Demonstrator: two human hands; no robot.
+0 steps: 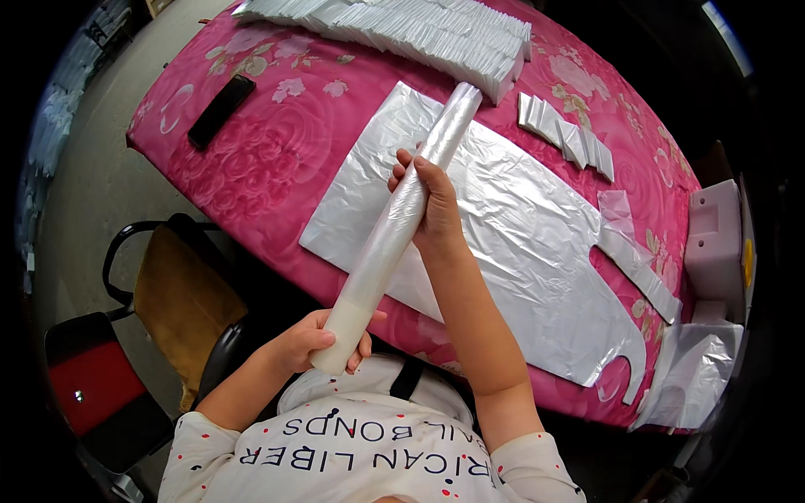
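Note:
A long roll of shiny, translucent white plastic film (394, 214) slants across the front of the table, its near end close to my body. My left hand (323, 339) is closed round that plain, paler lower end. Further up, my right hand (432, 197) grips the roll, thumb on top and fingertips showing on the far side. Beneath the roll and my right forearm lies a flat stack of silvery-white plastic carrier bags (520, 243). Its handle cut-outs point to the right, and the roll's upper end overlaps its far edge.
Pink flowered cloth covers the table (260, 168). At the back stands a long row of folded white bags (402, 33); a few folded packets (566, 134) lie to its right. A black phone (221, 111) rests at left. A white foam box (714, 243) is at right, chairs (180, 293) at left.

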